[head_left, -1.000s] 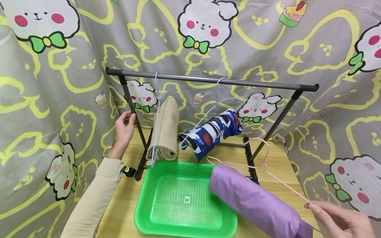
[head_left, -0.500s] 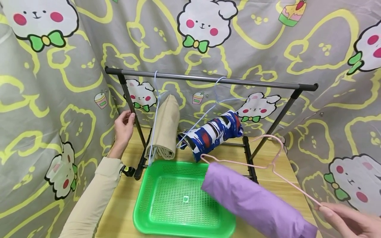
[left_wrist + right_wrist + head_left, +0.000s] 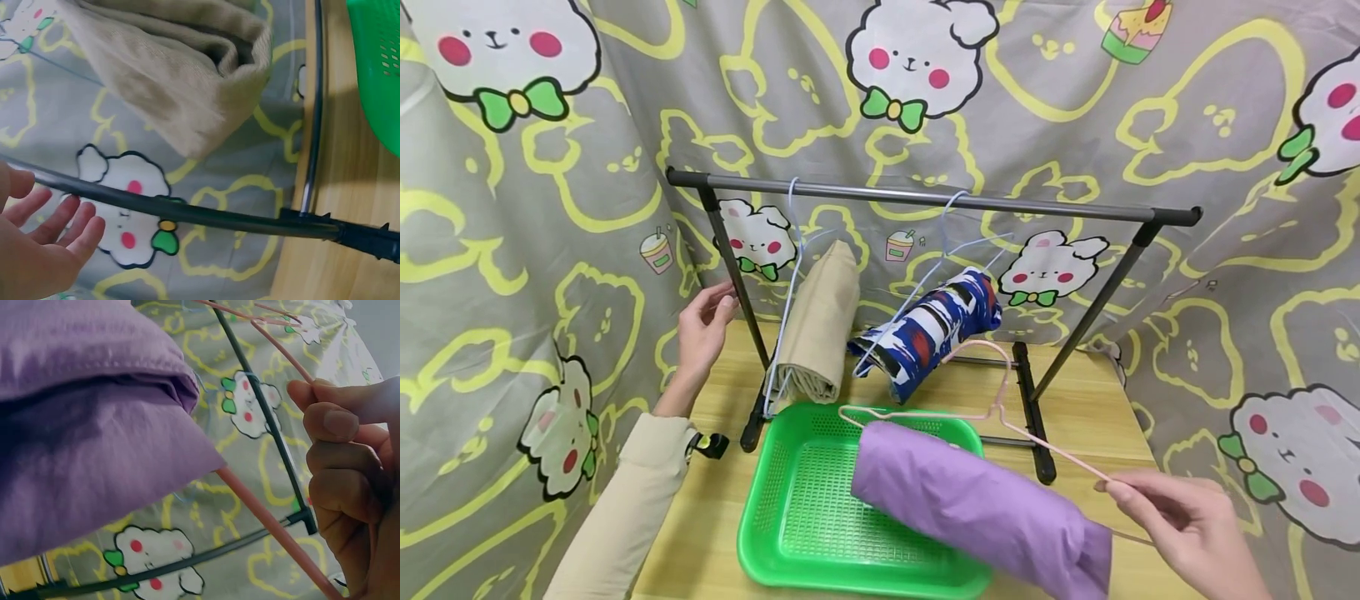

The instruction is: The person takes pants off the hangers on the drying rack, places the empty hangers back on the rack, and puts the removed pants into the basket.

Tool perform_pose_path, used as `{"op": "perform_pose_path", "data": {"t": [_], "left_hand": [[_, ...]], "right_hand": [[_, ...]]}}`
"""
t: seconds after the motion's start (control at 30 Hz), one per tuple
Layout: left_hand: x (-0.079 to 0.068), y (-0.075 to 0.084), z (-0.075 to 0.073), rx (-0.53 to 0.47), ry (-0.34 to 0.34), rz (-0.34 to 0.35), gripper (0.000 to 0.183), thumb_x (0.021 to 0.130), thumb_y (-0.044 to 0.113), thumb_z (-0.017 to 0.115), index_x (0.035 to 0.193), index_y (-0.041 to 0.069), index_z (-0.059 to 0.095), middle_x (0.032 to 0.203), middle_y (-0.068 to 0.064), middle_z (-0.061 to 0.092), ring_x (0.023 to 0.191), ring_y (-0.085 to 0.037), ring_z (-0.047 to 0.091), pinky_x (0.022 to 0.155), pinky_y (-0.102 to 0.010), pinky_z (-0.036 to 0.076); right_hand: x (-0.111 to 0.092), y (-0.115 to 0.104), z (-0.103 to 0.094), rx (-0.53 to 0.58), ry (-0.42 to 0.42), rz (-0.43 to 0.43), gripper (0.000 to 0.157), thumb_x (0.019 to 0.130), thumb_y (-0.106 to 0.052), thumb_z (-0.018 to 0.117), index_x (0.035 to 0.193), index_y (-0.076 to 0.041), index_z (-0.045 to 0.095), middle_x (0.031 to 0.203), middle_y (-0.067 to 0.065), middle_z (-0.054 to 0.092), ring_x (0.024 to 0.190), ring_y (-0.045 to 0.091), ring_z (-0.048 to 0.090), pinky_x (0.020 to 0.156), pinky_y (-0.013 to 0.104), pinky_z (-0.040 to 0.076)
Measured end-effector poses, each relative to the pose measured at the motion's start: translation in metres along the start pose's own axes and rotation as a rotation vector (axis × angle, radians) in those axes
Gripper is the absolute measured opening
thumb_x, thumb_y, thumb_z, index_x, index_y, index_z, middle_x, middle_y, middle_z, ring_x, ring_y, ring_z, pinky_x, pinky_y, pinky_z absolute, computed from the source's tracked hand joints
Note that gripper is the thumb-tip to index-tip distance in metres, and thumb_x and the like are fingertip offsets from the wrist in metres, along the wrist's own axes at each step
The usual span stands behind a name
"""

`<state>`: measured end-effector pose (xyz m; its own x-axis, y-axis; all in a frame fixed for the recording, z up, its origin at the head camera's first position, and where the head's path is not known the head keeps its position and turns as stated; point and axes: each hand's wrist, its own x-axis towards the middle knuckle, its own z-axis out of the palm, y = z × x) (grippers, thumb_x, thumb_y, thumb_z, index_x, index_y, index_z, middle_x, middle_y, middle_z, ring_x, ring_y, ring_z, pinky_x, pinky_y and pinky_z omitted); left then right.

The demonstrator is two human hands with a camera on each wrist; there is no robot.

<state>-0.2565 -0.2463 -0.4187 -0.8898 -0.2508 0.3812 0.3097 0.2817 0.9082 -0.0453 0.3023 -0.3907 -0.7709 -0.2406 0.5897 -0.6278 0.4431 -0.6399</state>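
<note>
My right hand (image 3: 1187,517) pinches one end of a pink clothes hanger (image 3: 1000,412) between thumb and fingers. Folded purple cloth (image 3: 977,508) hangs over its lower bar, above the green basket (image 3: 752,517); the right wrist view shows that bar coming out of the cloth (image 3: 94,444). Beside the left post of a dark clothes rack (image 3: 880,193) is my left hand (image 3: 703,329), its fingers loosely bent and parted at the post (image 3: 187,215) in the left wrist view. On the rack hang beige cloth (image 3: 820,325) and blue patterned cloth (image 3: 925,333), each on a light blue hanger.
The rack's black feet (image 3: 1037,433) stand on a wooden table (image 3: 1112,408) behind the basket. A grey curtain (image 3: 1075,50) with rabbit prints surrounds the table at the back and both sides. The rack's top bar continues rightward past the two hangers.
My right hand has carried the pink hanger and purple cloth left, further over the basket. My left hand has shifted slightly left at the post. The hung cloths have swung a little.
</note>
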Motion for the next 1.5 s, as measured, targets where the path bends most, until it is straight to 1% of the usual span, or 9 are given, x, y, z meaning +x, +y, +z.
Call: {"op": "perform_pose_path", "data": {"t": [0.1, 0.3, 0.53, 0.7, 0.87, 1.0, 1.17, 1.37, 1.5], "left_hand": [[-0.011, 0.013, -0.01, -0.056, -0.027, 0.026, 0.03, 0.096, 0.005, 0.052, 0.121, -0.011, 0.055, 0.113, -0.025, 0.061, 0.091, -0.007, 0.063, 0.08, -0.019, 0.052], [-0.031, 0.045, -0.028, -0.139, -0.069, 0.08, 0.031, 0.096, 0.008, 0.052, 0.119, -0.013, 0.054, 0.112, -0.03, 0.057, 0.098, -0.019, 0.063, 0.087, -0.024, 0.05], [-0.066, 0.102, -0.043, -0.131, -0.126, 0.146, 0.027, 0.097, 0.006, 0.051, 0.117, -0.01, 0.057, 0.111, -0.027, 0.059, 0.102, -0.026, 0.061, 0.092, -0.027, 0.048], [-0.092, 0.128, -0.042, -0.116, -0.239, 0.257, 0.023, 0.093, -0.008, 0.049, 0.114, -0.011, 0.058, 0.108, -0.026, 0.061, 0.099, -0.024, 0.061, 0.089, -0.024, 0.048], [-0.112, 0.133, -0.027, -0.081, -0.46, 0.417, 0.029, 0.086, -0.019, 0.05, 0.112, -0.009, 0.06, 0.107, -0.021, 0.063, 0.099, -0.022, 0.061, 0.088, -0.023, 0.048], [-0.126, 0.121, -0.004, 0.045, -0.595, 0.478, 0.033, 0.087, -0.011, 0.057, 0.116, 0.005, 0.063, 0.111, -0.007, 0.065, 0.104, -0.019, 0.06, 0.093, -0.023, 0.045], [-0.14, 0.084, 0.023, 0.219, -0.68, 0.448, 0.031, 0.093, 0.011, 0.06, 0.124, 0.015, 0.059, 0.125, 0.002, 0.059, 0.117, -0.015, 0.053, 0.1, -0.028, 0.041], [-0.143, 0.063, 0.047, 0.377, -0.699, 0.566, 0.043, 0.091, 0.019, 0.063, 0.132, 0.007, 0.053, 0.137, -0.007, 0.05, 0.128, -0.025, 0.044, 0.108, -0.039, 0.034], [-0.144, 0.055, 0.057, 0.516, -0.691, 0.612, 0.057, 0.087, 0.03, 0.067, 0.137, 0.01, 0.049, 0.141, -0.006, 0.046, 0.13, -0.026, 0.041, 0.11, -0.048, 0.028]], "right_hand": [[0.009, 0.004, 0.009, 0.049, 0.0, -0.049, 0.03, 0.071, 0.026, 0.062, 0.089, 0.004, 0.07, 0.078, 0.0, 0.069, 0.048, -0.002, 0.043, 0.036, 0.011, 0.031], [0.025, 0.001, 0.024, 0.119, 0.004, -0.088, 0.03, 0.072, 0.027, 0.061, 0.088, 0.004, 0.07, 0.073, 0.0, 0.067, 0.05, 0.001, 0.045, 0.035, 0.012, 0.03], [0.028, 0.012, 0.037, 0.093, 0.0, -0.014, 0.033, 0.071, 0.027, 0.061, 0.088, 0.001, 0.07, 0.075, 0.001, 0.067, 0.056, 0.003, 0.052, 0.038, 0.017, 0.036], [0.028, 0.017, 0.046, 0.115, -0.009, 0.025, 0.034, 0.072, 0.027, 0.061, 0.09, 0.0, 0.07, 0.076, 0.002, 0.067, 0.056, 0.002, 0.051, 0.038, 0.017, 0.037], [0.03, 0.023, 0.055, 0.122, 0.001, 0.008, 0.033, 0.072, 0.025, 0.063, 0.091, 0.0, 0.071, 0.072, -0.001, 0.063, 0.048, 0.001, 0.04, 0.035, 0.016, 0.031], [0.034, 0.023, 0.06, 0.126, 0.026, -0.004, 0.031, 0.072, 0.023, 0.064, 0.09, -0.001, 0.071, 0.07, -0.002, 0.062, 0.046, 0.001, 0.038, 0.034, 0.015, 0.03], [0.041, 0.021, 0.063, 0.136, 0.026, -0.013, 0.032, 0.073, 0.022, 0.065, 0.091, -0.004, 0.072, 0.065, -0.004, 0.058, 0.044, 0.0, 0.035, 0.033, 0.014, 0.028], [0.047, 0.02, 0.066, 0.184, -0.002, -0.058, 0.032, 0.073, 0.024, 0.063, 0.091, -0.002, 0.071, 0.065, -0.004, 0.058, 0.043, -0.002, 0.034, 0.033, 0.012, 0.028], [0.051, 0.012, 0.068, 0.231, -0.014, -0.073, 0.033, 0.073, 0.026, 0.061, 0.09, -0.001, 0.071, 0.065, -0.003, 0.057, 0.043, -0.001, 0.036, 0.033, 0.012, 0.028]]}}
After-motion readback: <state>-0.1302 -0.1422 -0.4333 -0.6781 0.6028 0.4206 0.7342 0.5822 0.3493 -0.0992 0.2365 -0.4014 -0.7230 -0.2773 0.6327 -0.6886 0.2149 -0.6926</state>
